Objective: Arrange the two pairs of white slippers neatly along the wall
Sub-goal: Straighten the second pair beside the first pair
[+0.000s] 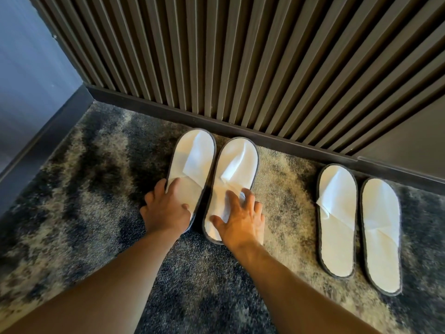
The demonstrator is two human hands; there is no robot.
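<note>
4 white slippers are seen set out on a mottled grey carpet (79,189) at the foot of a dark slatted wall (240,56). The left pair lies with toes just short of the skirting board (240,133): the far-left slipper (195,153) and its partner (237,162) are placed side by side, edges nearly touching. The heel end of the far-left slipper is covered by the left hand (166,208), fingers spread flat and pressed down on the sole and carpet, nothing clasped. The heel of the partner slipper is covered by the right hand (240,218), likewise laid open with fingers splayed across the white fabric, not closed around it. Well apart to the right, the second pair is seen untouched, the inner slipper (337,220) and the outer slipper (381,237) lying parallel, toes near the skirting board.
</note>
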